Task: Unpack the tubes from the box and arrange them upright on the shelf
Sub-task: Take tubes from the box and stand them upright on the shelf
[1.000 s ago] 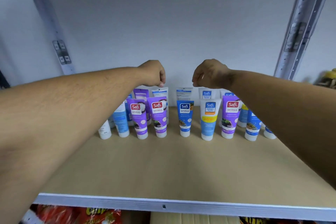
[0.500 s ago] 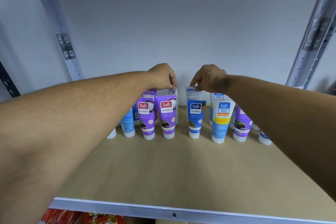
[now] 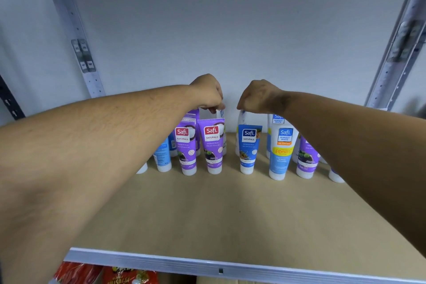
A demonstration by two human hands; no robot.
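Tan shelf [image 3: 207, 219], white wall behind. Left grip [image 3: 208, 94] pinching a back-row tube's crimp [image 3: 220, 113]; right grip [image 3: 258, 97] pinching another [image 3: 242, 117], just below the knuckles. Light, squashy, top-heavy (probably tippy): best held at the stiff crimp.

Plain pale grey-white wall [image 3: 230, 30] behind and above both hands, evenly lit, no markings. Perforated grey metal upright [image 3: 76, 39] stands up-left of the left hand, with a bolted bracket partway up; a second upright [image 3: 396, 53] rises up-right of the right hand, blurred. Dark slotted bar [image 3: 9, 101] at far left edge. Tan board surface [image 3: 219, 214] spreads below the hands toward the viewer, ending in a silver metal front rail [image 3: 161, 260]. Below the rail: red snack packets [image 3: 106, 275], partly cut off.
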